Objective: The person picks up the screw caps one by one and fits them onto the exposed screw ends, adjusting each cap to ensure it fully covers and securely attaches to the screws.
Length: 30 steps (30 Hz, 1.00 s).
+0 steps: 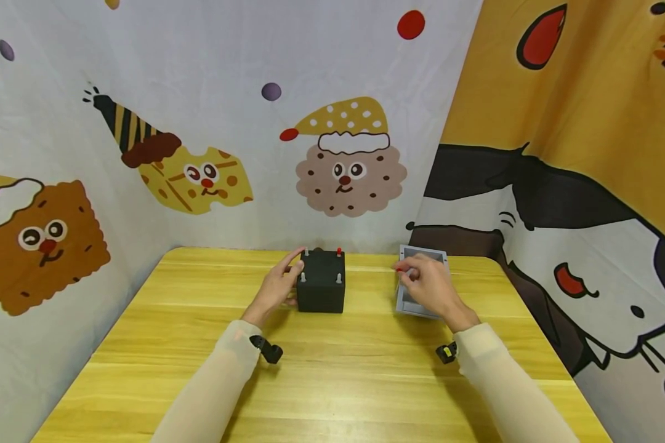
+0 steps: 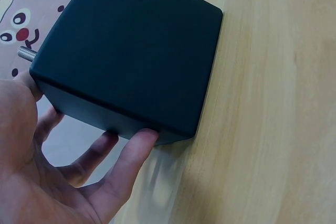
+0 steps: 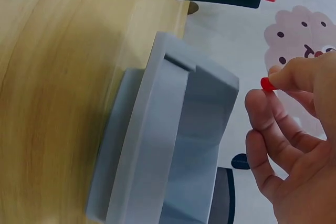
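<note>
Black block [image 1: 321, 283]: upright on the bench [image 1: 343, 381], at 9 o'clock from the grey bin [image 3: 157, 145]; its posted face lies uppermost, presumably so that every post can be reached from above.

Left grip [image 1: 277, 284]: at the block's 9 o'clock side; fingers relaxed and laid against that side, not wrapped round it. The contact probably keeps the block from sliding or turning.

Right grip [image 1: 429, 284]: pinching the loose red cap [image 3: 266, 84] between the fingertips, a hold that seems suited to so small a piece.

Loose red cap, position: near the bin's 10 o'clock edge in the head view, apart from the block.

Grey bin, position: on the bench at 3 o'clock from the block, hollow side up, apparently set there for easy reach by the right grip, which hides part of its interior.

Blocks: one.

Bins: one.

Posts: four, one near each corner of the block's top; three grey posts [image 1: 303, 277] at 11, 7 and 5 o'clock, and one bearing the fitted red cap [image 1: 339, 251] at 1 o'clock.

Red caps in view: two, one fitted, one pinched.

Wrist cameras [image 1: 267, 349]: two, one to each wrist.
</note>
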Tool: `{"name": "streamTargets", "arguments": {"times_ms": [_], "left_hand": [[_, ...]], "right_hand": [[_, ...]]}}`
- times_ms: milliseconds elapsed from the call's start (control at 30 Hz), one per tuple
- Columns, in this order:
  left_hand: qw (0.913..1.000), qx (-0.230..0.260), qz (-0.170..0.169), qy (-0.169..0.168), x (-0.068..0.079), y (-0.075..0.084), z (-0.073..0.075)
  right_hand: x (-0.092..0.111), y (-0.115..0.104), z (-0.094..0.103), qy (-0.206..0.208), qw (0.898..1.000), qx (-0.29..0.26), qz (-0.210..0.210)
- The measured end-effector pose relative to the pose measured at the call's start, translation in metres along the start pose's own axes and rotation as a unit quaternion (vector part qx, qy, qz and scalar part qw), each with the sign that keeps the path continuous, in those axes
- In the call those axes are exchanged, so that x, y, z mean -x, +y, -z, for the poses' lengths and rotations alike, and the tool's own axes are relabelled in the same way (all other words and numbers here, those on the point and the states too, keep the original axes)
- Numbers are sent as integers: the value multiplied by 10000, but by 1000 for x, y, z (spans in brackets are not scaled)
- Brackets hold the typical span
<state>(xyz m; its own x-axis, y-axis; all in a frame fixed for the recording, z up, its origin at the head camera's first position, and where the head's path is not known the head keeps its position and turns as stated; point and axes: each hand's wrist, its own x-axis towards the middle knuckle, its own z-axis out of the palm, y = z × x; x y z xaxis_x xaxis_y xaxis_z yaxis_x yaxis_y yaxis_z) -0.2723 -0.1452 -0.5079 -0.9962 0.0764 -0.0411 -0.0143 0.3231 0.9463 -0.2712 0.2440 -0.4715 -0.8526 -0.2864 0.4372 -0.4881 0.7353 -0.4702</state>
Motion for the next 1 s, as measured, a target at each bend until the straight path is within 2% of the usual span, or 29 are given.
{"name": "streamTargets", "arguments": {"times_ms": [167,467,600,1000], "left_hand": [[10000,-30,-6,-1,0,0,-1],[10000,-34,9,6,2,2,-1],[10000,-26,29,23,1,0,-2],[9999,49,-52,110,1,-3,-1]], "right_hand": [[1,-5,-3,-104,9999,-111,-56],[0,-14,-8,5,9997,-203,131],[0,-18,-12,-59,9995,-313,87],[-2,-38,-19,-94,9984,-462,317]]}}
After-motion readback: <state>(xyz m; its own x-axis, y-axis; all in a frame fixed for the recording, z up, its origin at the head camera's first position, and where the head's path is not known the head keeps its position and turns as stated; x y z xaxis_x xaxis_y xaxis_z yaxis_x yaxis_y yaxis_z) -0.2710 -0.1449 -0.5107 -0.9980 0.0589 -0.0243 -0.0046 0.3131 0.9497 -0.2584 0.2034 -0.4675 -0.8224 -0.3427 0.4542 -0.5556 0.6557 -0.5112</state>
